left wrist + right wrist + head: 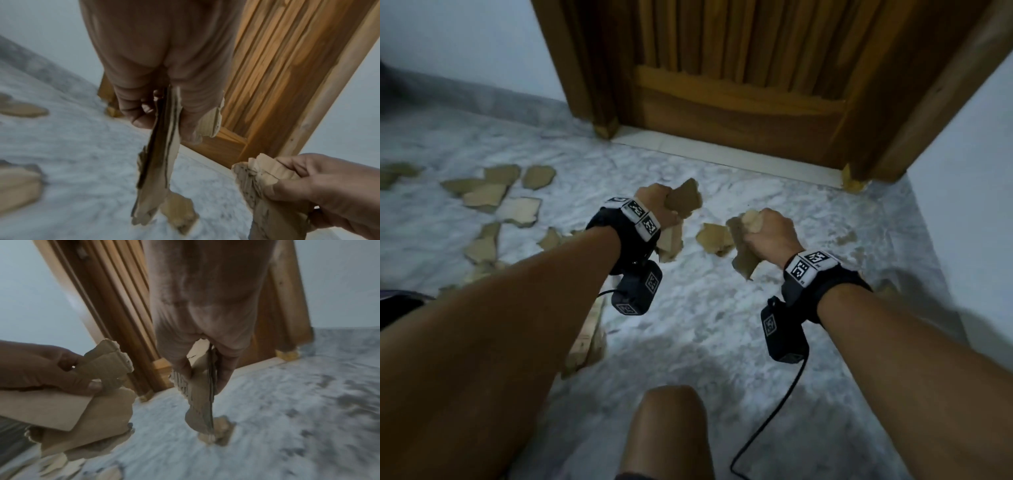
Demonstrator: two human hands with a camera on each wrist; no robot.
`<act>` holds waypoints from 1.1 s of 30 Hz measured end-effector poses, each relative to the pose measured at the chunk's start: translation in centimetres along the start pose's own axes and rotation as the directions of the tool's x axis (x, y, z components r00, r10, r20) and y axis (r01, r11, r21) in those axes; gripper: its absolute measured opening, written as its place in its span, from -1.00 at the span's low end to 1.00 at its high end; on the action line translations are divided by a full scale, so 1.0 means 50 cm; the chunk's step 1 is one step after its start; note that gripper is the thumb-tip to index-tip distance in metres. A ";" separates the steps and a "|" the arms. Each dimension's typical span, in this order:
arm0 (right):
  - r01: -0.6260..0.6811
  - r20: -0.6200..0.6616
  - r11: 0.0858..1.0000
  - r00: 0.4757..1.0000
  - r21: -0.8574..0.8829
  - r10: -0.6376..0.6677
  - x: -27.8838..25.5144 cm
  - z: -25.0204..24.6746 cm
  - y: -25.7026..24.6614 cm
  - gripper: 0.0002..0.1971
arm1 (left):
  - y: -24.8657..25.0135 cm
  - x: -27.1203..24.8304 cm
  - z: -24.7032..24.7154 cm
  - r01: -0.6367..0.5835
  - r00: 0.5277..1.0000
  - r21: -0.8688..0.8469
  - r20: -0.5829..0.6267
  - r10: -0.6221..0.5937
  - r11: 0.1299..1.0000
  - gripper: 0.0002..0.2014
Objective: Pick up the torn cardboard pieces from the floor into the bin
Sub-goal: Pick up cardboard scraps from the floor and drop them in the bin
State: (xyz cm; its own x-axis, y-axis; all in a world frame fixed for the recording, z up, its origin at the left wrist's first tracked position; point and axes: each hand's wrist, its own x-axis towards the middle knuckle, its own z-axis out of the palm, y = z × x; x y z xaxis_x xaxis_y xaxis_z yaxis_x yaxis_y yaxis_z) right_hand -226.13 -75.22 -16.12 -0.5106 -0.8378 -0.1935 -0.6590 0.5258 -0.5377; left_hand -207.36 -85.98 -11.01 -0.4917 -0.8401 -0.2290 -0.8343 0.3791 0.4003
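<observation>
Left hand (654, 205) clenched on a stack of torn cardboard pieces (683, 200), right hand (770, 233) clenched on another cardboard bundle (744, 253), loose scraps (493, 195) scattered far left on the marble floor (705, 325)

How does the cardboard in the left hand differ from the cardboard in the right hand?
The left hand grips a bigger bundle of cardboard pieces, sticking out above and below the fist. The right hand grips a smaller bundle, hanging mostly below. Both are torn brown stacks held off the floor.

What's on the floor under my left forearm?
A large torn cardboard piece pokes out from beneath the left forearm on the marble floor. Only its right edge shows; the rest, and anything further left, is covered by the arm.
</observation>
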 end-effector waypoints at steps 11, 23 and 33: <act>0.392 0.179 0.907 0.892 0.156 -0.416 -0.227 0.112 -0.512 -0.75 | -0.342 -0.366 -0.362 0.430 0.888 -0.007 -0.176 -0.424 0.903 -0.66; 0.509 0.478 0.821 0.672 0.258 -0.566 -0.400 0.255 -0.647 -0.60 | -0.505 -0.578 -0.314 0.759 0.628 0.109 0.138 -0.766 0.642 -0.69; 0.249 0.176 0.968 0.952 0.041 -0.252 -0.163 -0.036 -0.216 -0.72 | -0.209 -0.268 -0.203 0.384 0.910 0.022 -0.176 -0.374 0.923 -0.70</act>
State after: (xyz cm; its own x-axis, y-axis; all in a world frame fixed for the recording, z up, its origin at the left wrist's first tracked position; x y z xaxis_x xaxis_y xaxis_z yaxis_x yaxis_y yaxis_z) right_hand -215.87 -73.81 -7.25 -0.2224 -0.9557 -0.1928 -0.7424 0.2942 -0.6019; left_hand -189.53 -82.59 -3.12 -0.0915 -0.9752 -0.2017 -0.9644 0.0363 0.2620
